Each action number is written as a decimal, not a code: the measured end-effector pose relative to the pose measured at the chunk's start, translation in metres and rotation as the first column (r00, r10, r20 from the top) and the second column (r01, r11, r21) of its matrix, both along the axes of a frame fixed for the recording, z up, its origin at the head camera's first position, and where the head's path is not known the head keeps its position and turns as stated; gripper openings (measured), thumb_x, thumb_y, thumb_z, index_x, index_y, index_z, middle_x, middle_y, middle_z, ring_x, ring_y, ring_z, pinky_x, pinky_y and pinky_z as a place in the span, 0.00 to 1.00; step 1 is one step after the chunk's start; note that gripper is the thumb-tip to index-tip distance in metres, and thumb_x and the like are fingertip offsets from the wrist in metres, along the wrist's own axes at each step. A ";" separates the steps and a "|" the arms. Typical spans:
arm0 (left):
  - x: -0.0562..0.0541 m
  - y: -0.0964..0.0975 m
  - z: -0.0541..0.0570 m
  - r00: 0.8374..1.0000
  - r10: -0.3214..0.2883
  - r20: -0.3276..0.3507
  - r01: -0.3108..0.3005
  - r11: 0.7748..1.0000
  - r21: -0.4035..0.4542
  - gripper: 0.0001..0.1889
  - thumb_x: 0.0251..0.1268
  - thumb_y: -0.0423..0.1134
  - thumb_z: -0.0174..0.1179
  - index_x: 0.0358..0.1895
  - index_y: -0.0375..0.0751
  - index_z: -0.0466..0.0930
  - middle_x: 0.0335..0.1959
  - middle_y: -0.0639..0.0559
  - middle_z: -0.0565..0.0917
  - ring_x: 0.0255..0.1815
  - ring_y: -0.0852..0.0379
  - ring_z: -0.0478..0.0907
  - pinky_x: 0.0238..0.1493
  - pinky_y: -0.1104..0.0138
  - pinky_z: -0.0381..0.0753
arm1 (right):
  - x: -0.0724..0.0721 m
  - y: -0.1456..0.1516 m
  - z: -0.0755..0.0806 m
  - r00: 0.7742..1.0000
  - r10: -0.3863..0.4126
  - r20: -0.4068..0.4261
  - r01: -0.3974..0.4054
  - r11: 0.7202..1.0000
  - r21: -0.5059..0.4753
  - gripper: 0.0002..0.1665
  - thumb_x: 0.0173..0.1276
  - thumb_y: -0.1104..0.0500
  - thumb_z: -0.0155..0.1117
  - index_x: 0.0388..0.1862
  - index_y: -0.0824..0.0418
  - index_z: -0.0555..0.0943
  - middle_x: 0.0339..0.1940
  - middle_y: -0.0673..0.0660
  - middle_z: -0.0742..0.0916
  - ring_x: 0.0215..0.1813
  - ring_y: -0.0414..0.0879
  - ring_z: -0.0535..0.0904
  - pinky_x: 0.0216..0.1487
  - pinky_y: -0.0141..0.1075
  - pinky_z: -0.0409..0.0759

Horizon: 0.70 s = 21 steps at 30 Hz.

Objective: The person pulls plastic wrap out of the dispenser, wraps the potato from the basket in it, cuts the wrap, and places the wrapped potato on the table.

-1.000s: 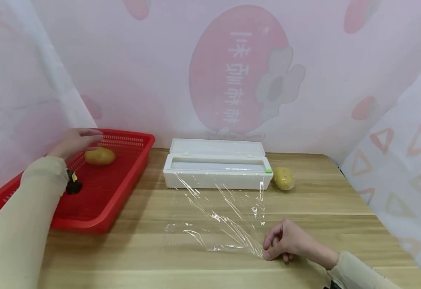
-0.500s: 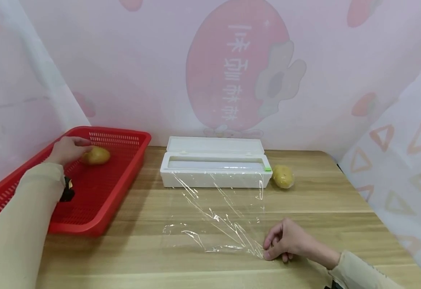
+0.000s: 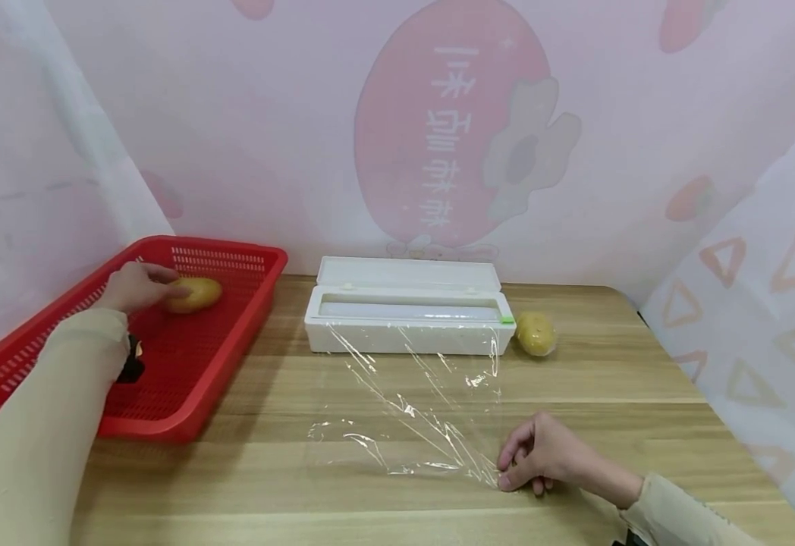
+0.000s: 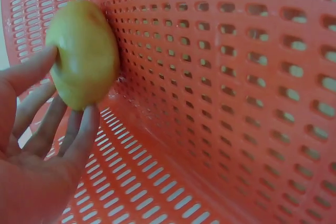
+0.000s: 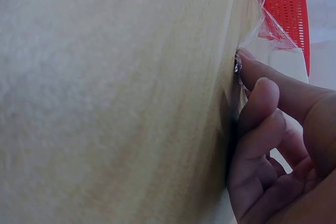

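In the head view my left hand [image 3: 139,287] reaches into the red basket [image 3: 234,360] at the left and holds a yellow potato [image 3: 196,294] by its near end. The left wrist view shows the thumb on one side of the potato [image 4: 84,56] and fingertips at its lower end, close to the perforated basket wall. My right hand [image 3: 544,455] pinches a corner of clear cling film [image 3: 404,409], low over the table. The film stretches from the front of a white dispenser box [image 3: 407,339], whose lid stands up. Some left fingertips are hidden behind the potato.
A second potato [image 3: 535,334], which looks film-wrapped, lies against the dispenser's right end. A green slider [image 3: 507,320] sits on the box's right edge. The wooden table [image 3: 609,379] is backed by a printed pink-white curtain [image 3: 288,136].
My left hand has come down from above the potato and taken hold of it, and the potato has shifted slightly right. The right hand stays in place with the film corner.
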<state>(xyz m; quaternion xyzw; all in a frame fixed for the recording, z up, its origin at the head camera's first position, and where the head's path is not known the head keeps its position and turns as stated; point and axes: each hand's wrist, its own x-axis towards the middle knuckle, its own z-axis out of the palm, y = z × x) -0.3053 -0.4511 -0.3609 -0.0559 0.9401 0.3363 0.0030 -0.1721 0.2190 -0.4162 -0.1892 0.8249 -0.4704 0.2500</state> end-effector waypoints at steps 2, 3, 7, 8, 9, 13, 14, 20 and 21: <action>-0.002 0.000 -0.002 0.999 -0.007 0.042 0.006 0.999 0.041 0.46 0.60 0.64 0.63 0.68 0.28 0.66 0.62 0.27 0.70 0.58 0.35 0.66 0.53 0.43 0.71 | 0.000 0.000 0.000 1.000 0.001 -0.003 -0.001 1.000 -0.001 0.12 0.46 0.62 0.83 0.27 0.62 0.87 0.14 0.56 0.81 0.10 0.37 0.72 0.11 0.26 0.67; -0.003 -0.001 -0.004 0.998 -0.019 0.054 0.016 0.999 0.049 0.47 0.60 0.65 0.63 0.69 0.28 0.65 0.62 0.27 0.70 0.58 0.35 0.66 0.53 0.45 0.71 | 0.000 0.000 0.000 1.000 0.001 -0.004 -0.001 1.000 0.000 0.12 0.46 0.62 0.83 0.27 0.62 0.87 0.14 0.56 0.81 0.10 0.37 0.72 0.11 0.26 0.67; -0.005 -0.002 -0.008 0.993 -0.068 0.097 0.061 0.995 0.074 0.49 0.60 0.66 0.62 0.72 0.29 0.61 0.64 0.27 0.70 0.57 0.37 0.72 0.55 0.44 0.71 | 0.000 0.001 -0.001 1.000 -0.005 -0.004 0.005 1.000 0.000 0.12 0.46 0.62 0.83 0.27 0.62 0.87 0.14 0.57 0.81 0.10 0.37 0.72 0.11 0.26 0.68; -0.006 -0.002 -0.009 0.991 -0.084 0.101 0.077 0.994 0.072 0.49 0.60 0.65 0.62 0.73 0.30 0.59 0.64 0.27 0.69 0.56 0.38 0.74 0.55 0.44 0.72 | 0.000 0.002 -0.001 1.000 -0.007 -0.004 0.007 1.000 0.002 0.12 0.46 0.62 0.83 0.27 0.62 0.87 0.14 0.57 0.81 0.10 0.37 0.72 0.11 0.26 0.68; -0.006 -0.002 -0.010 0.990 -0.093 0.108 0.085 0.994 0.076 0.50 0.60 0.65 0.62 0.74 0.31 0.58 0.64 0.27 0.69 0.56 0.38 0.75 0.55 0.44 0.73 | 0.000 0.002 -0.001 1.000 -0.009 -0.002 0.009 1.000 0.003 0.12 0.46 0.62 0.83 0.27 0.62 0.87 0.15 0.57 0.81 0.10 0.37 0.72 0.11 0.26 0.68; -0.005 -0.001 -0.014 0.986 -0.126 0.112 0.112 0.986 0.124 0.48 0.62 0.60 0.64 0.75 0.32 0.56 0.65 0.27 0.68 0.56 0.40 0.76 0.54 0.47 0.76 | 0.000 0.003 0.000 1.000 -0.007 -0.005 0.007 1.000 0.007 0.12 0.46 0.62 0.83 0.27 0.62 0.87 0.15 0.57 0.81 0.10 0.37 0.72 0.11 0.26 0.68; -0.005 -0.001 -0.015 0.985 -0.129 0.114 0.113 0.984 0.137 0.48 0.62 0.60 0.64 0.75 0.32 0.55 0.65 0.27 0.68 0.56 0.40 0.76 0.55 0.47 0.76 | -0.001 0.003 0.000 1.000 -0.004 -0.006 0.004 1.000 0.007 0.12 0.46 0.62 0.83 0.27 0.62 0.87 0.15 0.57 0.81 0.10 0.37 0.72 0.11 0.26 0.68; -0.004 0.000 -0.018 0.975 -0.115 0.189 0.072 0.973 0.221 0.47 0.63 0.61 0.62 0.77 0.40 0.54 0.66 0.34 0.69 0.57 0.41 0.76 0.57 0.48 0.73 | -0.001 0.002 0.000 1.000 0.017 -0.010 -0.017 1.000 0.003 0.11 0.46 0.62 0.83 0.27 0.62 0.87 0.14 0.56 0.81 0.10 0.37 0.72 0.12 0.26 0.67; -0.004 0.001 -0.019 0.972 -0.123 0.199 0.074 0.969 0.236 0.46 0.64 0.61 0.62 0.77 0.39 0.54 0.66 0.35 0.69 0.57 0.40 0.76 0.57 0.48 0.73 | -0.001 0.002 0.000 1.000 0.018 -0.009 -0.018 1.000 0.002 0.11 0.46 0.62 0.83 0.27 0.62 0.87 0.14 0.56 0.81 0.10 0.37 0.72 0.12 0.26 0.67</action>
